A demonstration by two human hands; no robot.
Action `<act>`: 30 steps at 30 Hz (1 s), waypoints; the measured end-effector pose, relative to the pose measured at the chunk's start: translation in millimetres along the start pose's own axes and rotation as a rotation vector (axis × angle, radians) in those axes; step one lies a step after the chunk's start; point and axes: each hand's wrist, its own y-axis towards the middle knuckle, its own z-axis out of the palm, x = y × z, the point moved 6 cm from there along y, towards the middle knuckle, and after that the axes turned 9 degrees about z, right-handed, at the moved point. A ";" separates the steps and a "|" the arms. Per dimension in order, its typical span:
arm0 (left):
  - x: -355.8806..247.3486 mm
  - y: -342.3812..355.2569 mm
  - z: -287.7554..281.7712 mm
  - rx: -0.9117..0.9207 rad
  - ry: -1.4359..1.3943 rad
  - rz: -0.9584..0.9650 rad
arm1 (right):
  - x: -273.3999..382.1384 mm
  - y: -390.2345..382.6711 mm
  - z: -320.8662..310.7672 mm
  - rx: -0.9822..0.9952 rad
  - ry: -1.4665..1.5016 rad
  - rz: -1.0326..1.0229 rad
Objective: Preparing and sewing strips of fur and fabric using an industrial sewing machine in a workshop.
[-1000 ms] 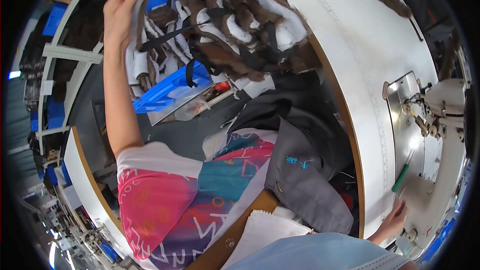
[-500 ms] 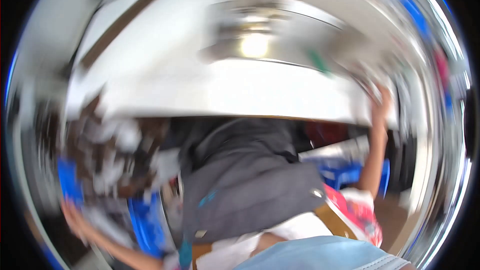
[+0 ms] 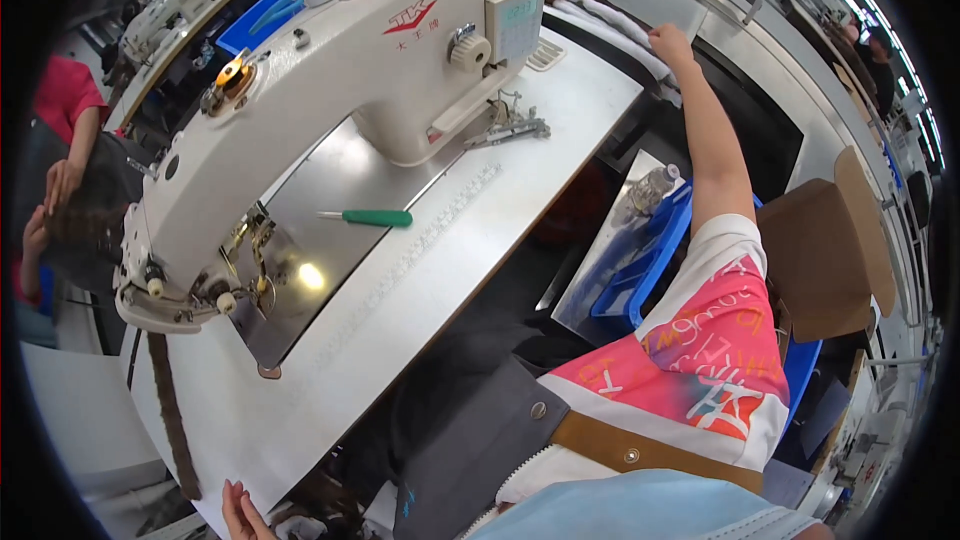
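My right arm reaches to the far right, and my right hand (image 3: pixel 672 44) has its fingers closed at the edge of a folded white cloth (image 3: pixel 612 24) beyond the table's end. Low at the left, my left hand (image 3: pixel 242 514) is open by the near table edge, fingers stretched, partly cut off by the frame. A white sewing machine (image 3: pixel 330 45) stands on the white table (image 3: pixel 480 210). On its metal bed lies a green-handled tool (image 3: pixel 375 218) with a thin shaft. A narrow brown furry strip (image 3: pixel 168 415) hangs across the table's left end.
A grey metal attachment (image 3: pixel 515 130) lies beside the machine's base. Blue bins (image 3: pixel 650 275) and a clear bottle (image 3: pixel 655 187) sit below the table, near an open cardboard box (image 3: pixel 830 250). At left, another person's hands (image 3: pixel 62 185) work by dark brown fur.
The view has turned and sharpened from a blur. My right hand is now at the white cloth past the table's end; my left hand shows lower, beside the near table edge.
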 end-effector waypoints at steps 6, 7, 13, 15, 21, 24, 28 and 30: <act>24.2 -3.3 4.6 0.056 -0.028 -0.136 | -32.8 11.1 30.8 -0.107 -0.051 0.336; 27.9 -3.9 5.1 0.034 -0.051 -0.178 | -31.0 7.2 28.9 -0.110 -0.099 0.324; 8.8 15.7 29.0 0.022 -0.174 -0.211 | -7.2 7.4 37.5 0.197 -0.485 0.040; -4.3 23.9 38.6 0.048 -0.167 -0.220 | -14.5 11.2 48.9 0.308 -0.006 0.129; -36.3 43.2 47.7 0.135 -0.113 -0.123 | -30.6 35.3 96.1 0.351 -0.108 -0.134; -37.5 43.7 47.5 0.141 -0.065 -0.060 | -31.8 49.9 112.3 0.260 -0.081 -0.026; -22.7 31.5 53.3 0.136 -0.241 -0.122 | -24.6 44.7 108.8 0.241 -0.119 0.015; -18.0 24.7 49.8 0.126 -0.142 -0.127 | -24.7 35.6 75.5 0.158 0.017 0.008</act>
